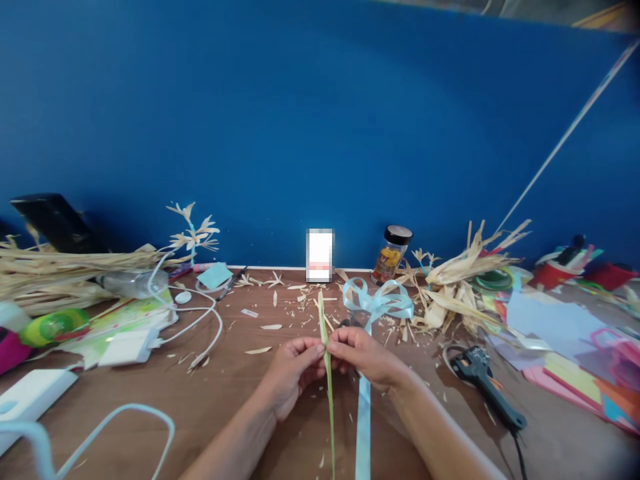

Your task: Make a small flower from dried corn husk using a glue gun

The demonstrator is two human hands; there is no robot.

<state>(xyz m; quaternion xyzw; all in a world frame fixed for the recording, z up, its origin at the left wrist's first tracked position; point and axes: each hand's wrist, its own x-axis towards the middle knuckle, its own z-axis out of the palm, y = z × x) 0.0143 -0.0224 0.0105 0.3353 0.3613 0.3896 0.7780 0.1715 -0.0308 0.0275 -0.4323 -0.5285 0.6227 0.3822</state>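
Observation:
Between my two hands a long, narrow strip of pale green dried husk [330, 407] runs upright, its wider tip [321, 308] pointing toward the wall. My left hand [300, 363] pinches it from the left with thumb and fingers. From the other side my right hand [357, 350] pinches the strip at about the same height, the thumbs close together. A light blue ribbon [364, 427] with looped bows lies just behind and under my right hand. A dark object [350, 323], partly hidden, shows behind the right fingers.
Husk scraps litter the brown table [230, 400]. To the right are a glue gun [485, 387], coloured papers [545, 327], a husk bundle [460, 280] and a black-lidded jar [393, 253]. A white cable [217, 327], charger [127, 347] and husk flower [193, 230] are on the left.

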